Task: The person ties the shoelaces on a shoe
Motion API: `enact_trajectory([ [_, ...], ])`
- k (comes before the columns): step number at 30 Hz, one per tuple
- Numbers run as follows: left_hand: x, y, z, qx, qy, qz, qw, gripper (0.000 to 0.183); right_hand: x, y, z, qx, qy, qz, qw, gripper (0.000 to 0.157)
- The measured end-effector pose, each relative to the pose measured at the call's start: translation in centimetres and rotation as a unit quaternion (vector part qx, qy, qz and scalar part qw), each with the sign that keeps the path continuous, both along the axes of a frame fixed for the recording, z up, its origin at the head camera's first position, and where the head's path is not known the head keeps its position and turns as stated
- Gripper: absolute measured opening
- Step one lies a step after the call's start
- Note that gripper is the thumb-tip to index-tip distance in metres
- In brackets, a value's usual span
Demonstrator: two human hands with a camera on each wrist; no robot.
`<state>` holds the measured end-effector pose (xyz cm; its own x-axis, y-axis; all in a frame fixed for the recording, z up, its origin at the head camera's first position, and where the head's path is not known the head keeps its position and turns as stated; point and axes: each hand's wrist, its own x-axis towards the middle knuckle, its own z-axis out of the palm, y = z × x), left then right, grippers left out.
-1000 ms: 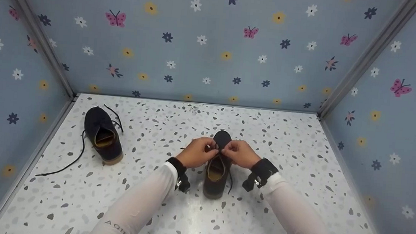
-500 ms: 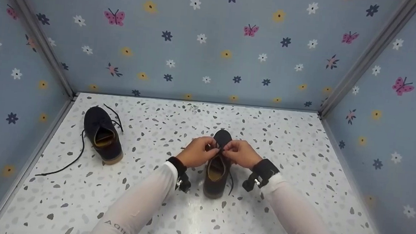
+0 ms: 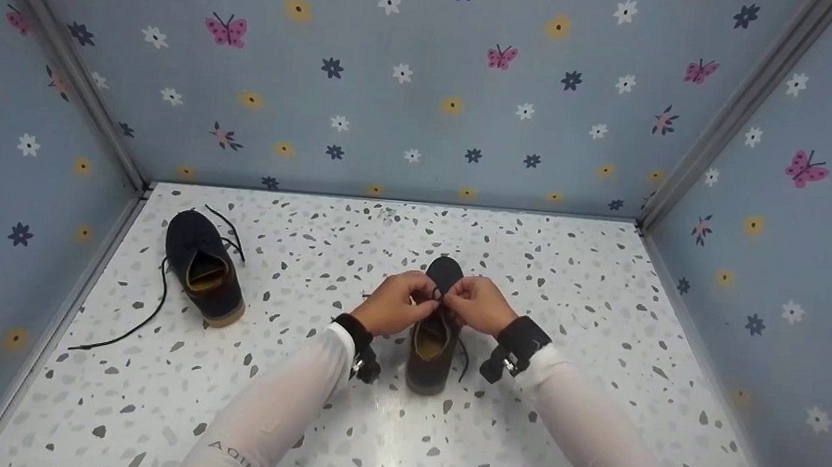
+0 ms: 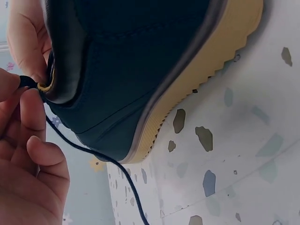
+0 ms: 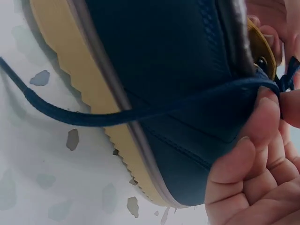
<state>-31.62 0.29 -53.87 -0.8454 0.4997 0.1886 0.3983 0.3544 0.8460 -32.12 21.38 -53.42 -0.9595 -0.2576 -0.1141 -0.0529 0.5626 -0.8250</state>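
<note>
- Pale blue panels printed with flowers and butterflies (image 3: 417, 45) close in three sides of a white desk speckled with grey chips (image 3: 109, 387).
- Compared with half a second ago, we see only a small shift: the person's right hand (image 3: 483, 306) has drawn slightly inward, towards the left hand (image 3: 394, 305). Both shoes keep their places, so we judge that the work is fine handling of the lace rather than any moving of footwear.
- Before the person, we find a dark navy low shoe with a ribbed tan sole (image 3: 428, 370), upright on the desk, toe pointing away, between the two hands.
- At the left, we see the fingers (image 4: 33, 108) curled and nearly closed, pinching the dark navy cord shoelace (image 5: 164, 107) just above the shoe's throat; one strand hangs down beside the shoe.
- At the right, the fingers (image 5: 265, 115) are also bent into a tight pinch on the shoelace, whose long free end trails across the shoe's side. A small twist of lace shows between the hands, but we cannot tell whether it is a knot or a loop.
- Well apart on the left, we have the matching dark shoe (image 3: 200, 248), its lace ends lying loose on the desk.
</note>
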Motion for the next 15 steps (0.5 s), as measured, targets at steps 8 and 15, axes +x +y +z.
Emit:
enact_trajectory([
  [8, 0.6, 0.4, -0.3, -0.034, 0.07, 0.019, 0.9968, 0.007, 0.5, -0.4, -0.2, 0.022, 0.058, -0.007, 0.998, 0.013],
  [15, 1.3, 0.4, -0.4, -0.077, 0.104, 0.025, 0.9913, 0.01, 0.9, -0.1, -0.9, 0.048, 0.162, -0.001, 0.986, 0.012],
])
